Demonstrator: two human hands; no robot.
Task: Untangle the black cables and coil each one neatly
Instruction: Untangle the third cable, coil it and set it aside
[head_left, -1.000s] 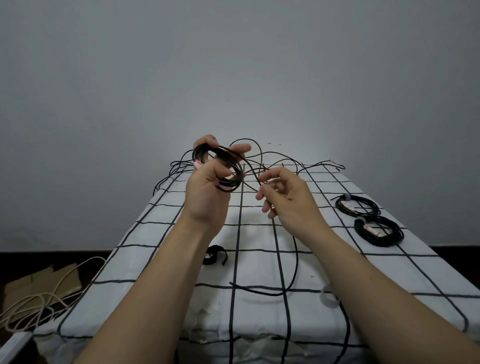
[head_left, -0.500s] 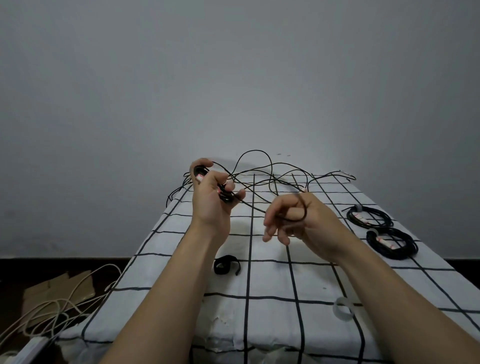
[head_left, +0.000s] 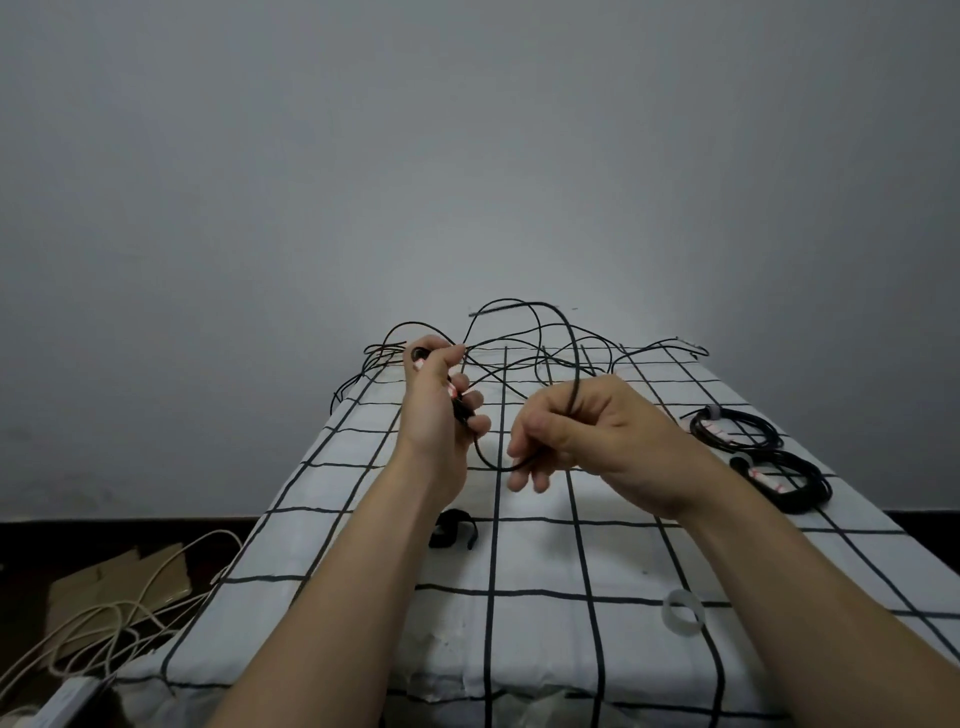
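1. Left hand (head_left: 439, 421): raised above the surface (head_left: 545, 561) (white cloth, black grid). Fingers and thumb are curled round a small bundle of black cable (head_left: 460, 410). A red-and-white tag shows between the fingers.
2. Right hand (head_left: 582, 431): level with the left and just beside it. Its fingers are curled round a single black strand (head_left: 575, 374), which leaves the top of the fist and arcs up and over towards the far end.
3. A short slack loop (head_left: 493, 464) hangs between the two hands, running from the right fist to the left-hand bundle.
4. Beyond both hands, a tangle of loose black cables (head_left: 519, 358) lies on the far end of the surface. Some strands hang off its far left edge.
5. Right of the right hand, two finished coils (head_left: 763, 434) (head_left: 800, 499) lie flat, just beside each other, each tagged.
6. A black strap (head_left: 452, 530) lies under the left wrist. A translucent tape ring (head_left: 683, 616) lies under the right forearm.
7. On the floor, left of the left arm, beige cables (head_left: 104, 623) lie over cardboard (head_left: 119, 582).
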